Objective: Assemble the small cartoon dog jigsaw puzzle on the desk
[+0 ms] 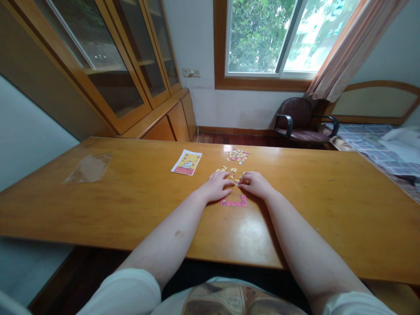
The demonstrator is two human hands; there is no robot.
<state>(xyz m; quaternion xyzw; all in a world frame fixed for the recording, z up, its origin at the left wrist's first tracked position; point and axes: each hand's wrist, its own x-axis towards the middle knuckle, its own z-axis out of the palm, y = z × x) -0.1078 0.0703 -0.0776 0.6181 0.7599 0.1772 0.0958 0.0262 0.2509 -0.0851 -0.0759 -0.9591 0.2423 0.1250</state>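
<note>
Mostly pink puzzle strip (233, 203) with jagged upper edge

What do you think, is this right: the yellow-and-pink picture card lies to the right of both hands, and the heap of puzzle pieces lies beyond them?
Not quite: the head view shows the picture card to the left of both the left hand and the right hand. The heap of puzzle pieces does lie beyond them.
</note>
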